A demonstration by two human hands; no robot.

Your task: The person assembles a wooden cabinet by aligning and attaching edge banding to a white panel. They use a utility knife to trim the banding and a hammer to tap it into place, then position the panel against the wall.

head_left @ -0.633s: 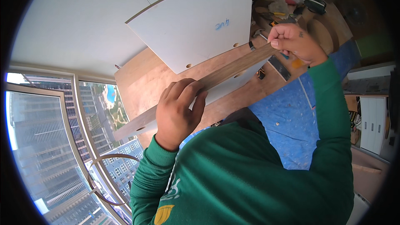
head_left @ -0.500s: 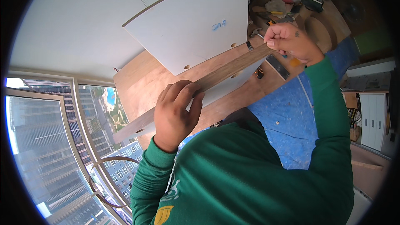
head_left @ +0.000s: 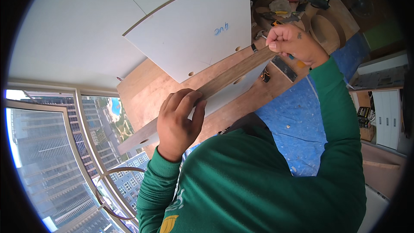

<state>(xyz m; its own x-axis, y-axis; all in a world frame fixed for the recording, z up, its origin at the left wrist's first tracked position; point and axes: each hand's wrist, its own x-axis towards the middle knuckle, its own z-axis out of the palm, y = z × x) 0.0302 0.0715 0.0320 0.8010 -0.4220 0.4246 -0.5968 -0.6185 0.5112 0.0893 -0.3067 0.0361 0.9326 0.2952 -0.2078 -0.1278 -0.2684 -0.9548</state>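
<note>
Through the head camera I saw both hands engaged with a wood-grain strip [head_left: 232,75], which lay along the upper edge of a white board [head_left: 228,93], above the plywood counter [head_left: 137,82]. The left hand [head_left: 179,117] was bent over this edge and clasped it, thumb on the near side; its finger ends were hidden from me. The right hand [head_left: 294,44] pinched the strip near its far end, beside a hammer [head_left: 261,33]. Behind, a large white panel [head_left: 194,32] stood tilted, and a blue sheet [head_left: 295,133] covered the floor.
</note>
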